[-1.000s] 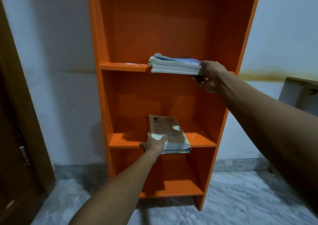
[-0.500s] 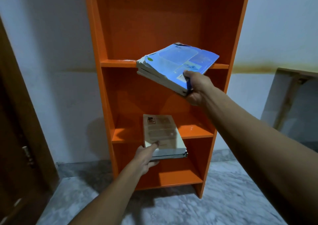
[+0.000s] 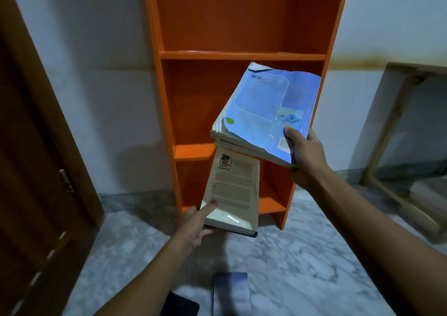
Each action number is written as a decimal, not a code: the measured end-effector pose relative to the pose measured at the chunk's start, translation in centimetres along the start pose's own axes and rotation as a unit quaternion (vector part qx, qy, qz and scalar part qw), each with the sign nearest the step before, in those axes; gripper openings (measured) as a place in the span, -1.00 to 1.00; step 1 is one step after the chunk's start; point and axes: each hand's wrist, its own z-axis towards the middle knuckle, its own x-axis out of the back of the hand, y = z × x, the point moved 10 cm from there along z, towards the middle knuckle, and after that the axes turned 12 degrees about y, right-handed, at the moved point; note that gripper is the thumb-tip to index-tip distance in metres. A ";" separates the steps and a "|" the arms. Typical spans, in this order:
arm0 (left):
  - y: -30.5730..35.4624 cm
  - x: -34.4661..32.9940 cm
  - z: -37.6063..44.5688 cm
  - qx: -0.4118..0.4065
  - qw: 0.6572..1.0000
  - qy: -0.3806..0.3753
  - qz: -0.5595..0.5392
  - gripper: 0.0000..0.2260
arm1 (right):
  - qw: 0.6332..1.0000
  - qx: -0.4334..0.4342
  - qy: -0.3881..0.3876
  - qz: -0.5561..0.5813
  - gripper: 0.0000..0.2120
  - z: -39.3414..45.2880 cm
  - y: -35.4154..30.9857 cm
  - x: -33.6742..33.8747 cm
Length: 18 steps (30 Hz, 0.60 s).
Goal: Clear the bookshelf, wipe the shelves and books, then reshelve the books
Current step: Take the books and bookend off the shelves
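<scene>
The orange bookshelf [image 3: 242,55] stands against the white wall, and no books show on its visible shelves. My right hand [image 3: 306,150] grips the near corner of a stack of blue-covered books [image 3: 266,107], thumb on top, held tilted in the air in front of the middle shelf. Lower down, my left hand [image 3: 197,222] holds a thick cream-covered book [image 3: 232,192] by its near left corner, thumb on the cover and fingers beneath. That book is off the shelf, above the floor, its far end under the blue stack.
A dark wooden door [image 3: 36,170] fills the left side. A wood-framed panel [image 3: 408,132] leans on the wall at the right. On the grey marble floor [image 3: 302,267] near me lie a blue book [image 3: 231,291] and a dark flat object [image 3: 180,304].
Both hands have drawn their books off the shelves and toward me. The blue stack came down from the upper shelf, and the cream book left the lower one. The view has tipped toward the floor.
</scene>
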 end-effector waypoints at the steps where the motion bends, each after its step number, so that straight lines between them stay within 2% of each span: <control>1: -0.8 0.8 -0.4 0.002 1.000 0.002 0.013 -0.68 | 1.000 -0.006 0.000 -0.011 -0.83 -0.8 0.9 0.9; 7: -10.9 5.4 -3.9 0.080 0.995 0.026 0.061 -0.92 | 0.995 -0.082 0.007 -0.056 -0.82 -6.0 8.5 6.4; 14: -26.5 9.9 -4.7 0.207 0.974 0.072 0.064 -0.66 | 0.975 -0.191 0.004 -0.113 -0.68 -9.3 21.3 12.2; 18: -32.6 10.8 -4.6 0.245 0.966 0.071 0.049 -0.73 | 0.962 -0.247 -0.004 -0.118 -0.70 -10.3 27.2 15.0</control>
